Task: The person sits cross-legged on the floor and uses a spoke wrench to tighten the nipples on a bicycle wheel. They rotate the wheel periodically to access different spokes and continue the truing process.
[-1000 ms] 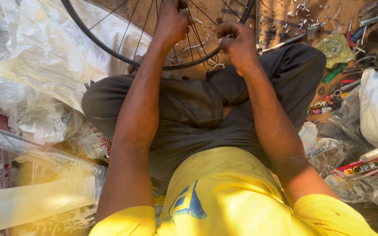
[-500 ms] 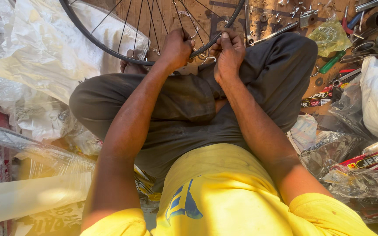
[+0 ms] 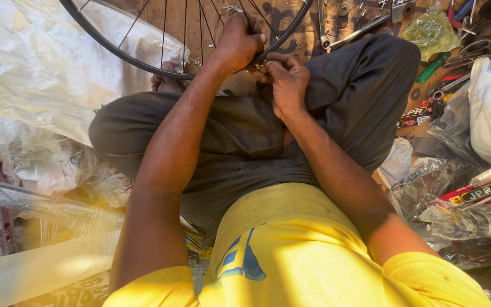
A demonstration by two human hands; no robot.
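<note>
A black bicycle wheel rim (image 3: 143,65) with thin metal spokes (image 3: 185,31) stands across my lap, its lower arc resting near my crossed legs in dark trousers. My left hand (image 3: 237,42) is closed around the rim and spokes at its lowest stretch. Just right of it, my right hand (image 3: 285,79) pinches something small at the rim's edge, fingertips touching the rim; what it pinches is hidden by the fingers.
Crumpled clear and white plastic bags (image 3: 41,85) pile up on the left. On the wooden floor (image 3: 291,17) beyond the wheel lie metal tools (image 3: 359,28), a green-handled tool (image 3: 433,65) and small parts. More plastic wrapping and red packets (image 3: 467,193) lie on the right.
The wheel rim and both hands have come lower and nearer to my lap. The left hand has slid along the rim; the right hand stays at the rim's edge.
</note>
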